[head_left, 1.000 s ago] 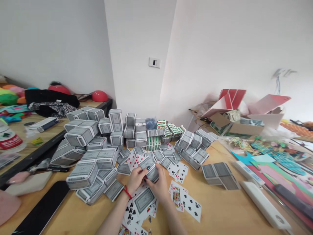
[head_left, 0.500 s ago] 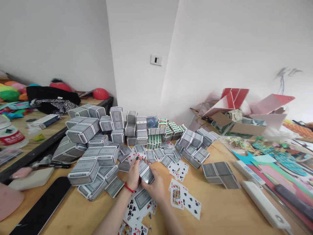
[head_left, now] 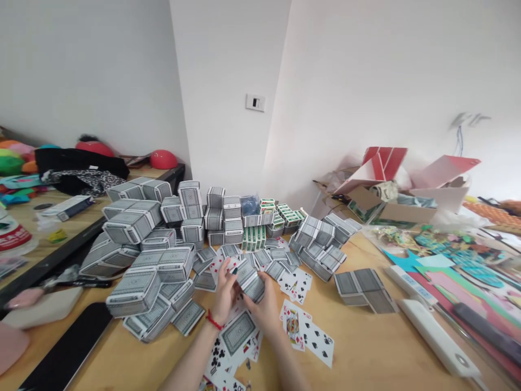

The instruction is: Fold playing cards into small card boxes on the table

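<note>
Between my hands is a block of folded playing cards [head_left: 249, 281], its grey patterned backs facing out. My right hand [head_left: 266, 307] grips its right side and near end. My left hand [head_left: 225, 293], with a red string bracelet on the wrist, holds its left edge with the fingertips; some fingers are hidden beneath. Below the hands lie loose playing cards [head_left: 238, 332], some face up and one back up. A king of diamonds [head_left: 293, 325] and a six of spades [head_left: 318, 341] lie to the right of my right hand. Small folded card pieces [head_left: 275, 270] are scattered just beyond the block.
Stacked card blocks [head_left: 136, 282] rise on the left, with more [head_left: 319, 239] at back right. Green-and-white card packs [head_left: 254, 238] stand behind. A joined card piece [head_left: 365, 289], a white power strip [head_left: 439, 339] and an open carton [head_left: 407, 214] are right. A black flat case [head_left: 67, 347] lies left.
The block has risen slightly and turned in my hands. My left fingers have loosened and shifted to its left edge. The camera view has shifted slightly.
</note>
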Demonstrator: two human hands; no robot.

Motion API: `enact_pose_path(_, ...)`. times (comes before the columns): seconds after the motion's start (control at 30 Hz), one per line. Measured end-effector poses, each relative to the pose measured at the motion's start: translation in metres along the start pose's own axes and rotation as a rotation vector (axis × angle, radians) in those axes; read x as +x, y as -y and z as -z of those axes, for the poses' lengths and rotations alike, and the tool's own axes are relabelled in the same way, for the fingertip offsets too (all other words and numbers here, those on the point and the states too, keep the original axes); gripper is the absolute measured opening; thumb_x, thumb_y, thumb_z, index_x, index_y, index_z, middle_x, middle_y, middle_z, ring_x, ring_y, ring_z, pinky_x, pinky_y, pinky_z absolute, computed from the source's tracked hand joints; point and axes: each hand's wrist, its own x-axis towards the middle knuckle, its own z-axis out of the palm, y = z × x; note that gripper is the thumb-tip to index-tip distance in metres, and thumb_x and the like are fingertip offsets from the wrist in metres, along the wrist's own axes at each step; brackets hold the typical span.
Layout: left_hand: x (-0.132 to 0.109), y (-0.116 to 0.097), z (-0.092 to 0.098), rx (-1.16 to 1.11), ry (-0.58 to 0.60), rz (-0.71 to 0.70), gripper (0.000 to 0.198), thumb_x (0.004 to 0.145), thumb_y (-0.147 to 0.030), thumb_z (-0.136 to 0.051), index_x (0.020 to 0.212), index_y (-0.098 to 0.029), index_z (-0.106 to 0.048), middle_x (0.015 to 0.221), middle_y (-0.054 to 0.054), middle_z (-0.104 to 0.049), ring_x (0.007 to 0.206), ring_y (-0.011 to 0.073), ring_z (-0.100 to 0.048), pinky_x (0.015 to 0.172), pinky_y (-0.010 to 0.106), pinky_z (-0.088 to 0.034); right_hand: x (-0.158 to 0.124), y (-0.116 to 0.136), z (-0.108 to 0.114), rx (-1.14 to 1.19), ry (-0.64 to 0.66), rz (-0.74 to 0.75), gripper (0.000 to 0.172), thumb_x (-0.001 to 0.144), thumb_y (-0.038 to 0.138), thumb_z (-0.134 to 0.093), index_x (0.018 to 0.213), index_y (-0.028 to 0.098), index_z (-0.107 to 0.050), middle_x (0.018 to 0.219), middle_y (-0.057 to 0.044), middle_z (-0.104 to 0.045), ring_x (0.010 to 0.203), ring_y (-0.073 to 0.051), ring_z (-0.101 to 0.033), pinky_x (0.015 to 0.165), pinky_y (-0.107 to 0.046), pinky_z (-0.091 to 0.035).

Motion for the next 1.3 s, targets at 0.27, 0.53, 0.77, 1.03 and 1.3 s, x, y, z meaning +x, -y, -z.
enact_pose_path(0.27,-0.007,-0.002,-0.005,0.11,0.088,0.134,0.063,0.065,-0.019,-0.065,0.121,-0.028,-0.038,0.116,0.006,-0.053,0.097,0.0189,-0.057,0.079,0.029,-0.047,-0.001,-0.003,0.006,-0.128,0.083,0.12,0.058,0.068,0.017,-0.058,0.122,0.023,-0.04,0.12,-0.009,-0.045,0.115,-0.025,-0.042,0.095,-0.041,-0.038)
enact_pose_path(0.53,-0.001,-0.01,-0.004,0.034,0.035,0.166,0.044,0.062,-0.015,-0.066,0.103,-0.023,-0.053,0.102,0.001,-0.058,0.072,0.0106,-0.06,0.062,0.021,-0.048,0.001,0.011,0.013,0.215,0.179,0.065,0.044,0.08,0.028,-0.046,0.123,0.021,-0.038,0.112,-0.009,-0.052,0.079,-0.017,-0.057,0.069,-0.03,-0.049)
enact_pose_path(0.77,0.001,-0.02,0.008,-0.387,0.151,0.342,0.041,0.073,-0.021,-0.053,0.114,-0.018,-0.049,0.095,0.007,-0.064,0.06,0.0102,-0.059,0.037,0.015,-0.036,0.02,-0.043,0.041,-0.441,-0.265,-0.107,0.036,0.071,0.031,-0.051,0.103,0.016,-0.056,0.107,-0.015,-0.054,0.103,-0.031,-0.046,0.084,-0.044,-0.037)
enact_pose_path(1.03,0.003,-0.029,0.018,-0.579,0.262,0.36,0.047,0.084,-0.041,-0.041,0.127,-0.022,-0.039,0.124,0.009,-0.052,0.108,0.0251,-0.053,0.085,0.036,-0.046,0.018,-0.069,0.059,-0.837,-0.099,-0.226,0.052,0.072,0.04,-0.05,0.115,0.01,-0.05,0.123,-0.02,-0.047,0.116,-0.034,-0.037,0.094,-0.046,-0.024)
enact_pose_path(1.3,0.004,-0.033,0.017,-0.52,0.223,0.395,0.038,0.083,-0.034,-0.044,0.119,-0.023,-0.047,0.104,0.008,-0.06,0.067,0.0122,-0.058,0.045,0.019,-0.045,0.022,-0.062,0.052,-0.61,-0.321,-0.17,0.057,0.06,0.034,-0.061,0.113,0.014,-0.049,0.109,-0.018,-0.051,0.103,-0.035,-0.043,0.083,-0.045,-0.033)
